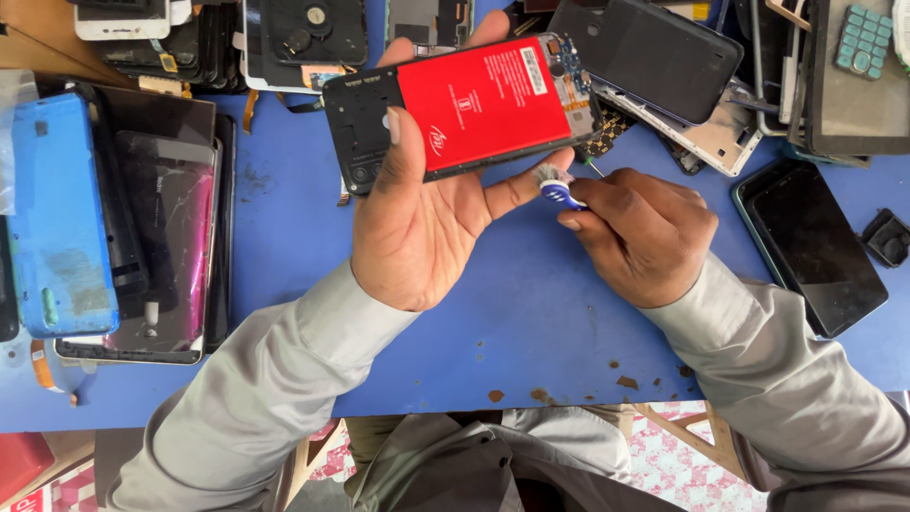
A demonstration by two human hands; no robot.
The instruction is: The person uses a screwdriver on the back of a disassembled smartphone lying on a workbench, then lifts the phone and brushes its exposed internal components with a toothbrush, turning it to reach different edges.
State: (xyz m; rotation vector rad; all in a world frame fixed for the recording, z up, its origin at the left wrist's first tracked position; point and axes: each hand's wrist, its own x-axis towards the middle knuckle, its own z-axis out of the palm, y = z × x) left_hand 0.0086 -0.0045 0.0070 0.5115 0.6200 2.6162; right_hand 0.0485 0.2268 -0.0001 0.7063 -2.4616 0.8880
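Overhead, the left hand (417,213) grips an opened smartphone (464,109) with a red battery (485,102), thumb across its black frame and fingers curled behind, holding it tilted above the blue table (512,332). Just beside it, the right hand (640,232) pinches a small blue-handled screwdriver (561,190), its tip near the phone's lower edge.

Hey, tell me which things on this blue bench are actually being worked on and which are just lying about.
In hand:
- opened phone with red battery, gripped in left hand
- small blue-handled tool, pinched in right hand

Lying about:
- stack of phone frames and cracked screens
- blue phone case
- dark phone
- black back cover
- teal keypad
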